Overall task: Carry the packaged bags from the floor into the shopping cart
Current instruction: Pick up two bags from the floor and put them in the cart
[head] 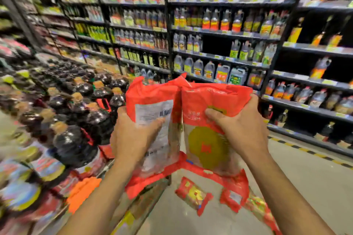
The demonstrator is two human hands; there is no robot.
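Note:
Two red packaged bags are held upright side by side in front of me, well above the floor. My left hand (133, 135) grips the left bag (150, 101), whose white label faces me. My right hand (240, 129) grips the right bag (208, 147), which shows a yellow-green circle on its front. Three more red bags lie on the floor below: one (193, 192) in the middle, one (234, 197) beside it and one (261, 210) further right, partly hidden by my right forearm. No shopping cart is in view.
A low display of dark bottles (76, 120) runs along my left, close to my left arm. Tall black shelves (219, 30) with bottles and jugs stand ahead and to the right. Grey floor (305, 177) with a yellow-black stripe (309, 152) lies to the right.

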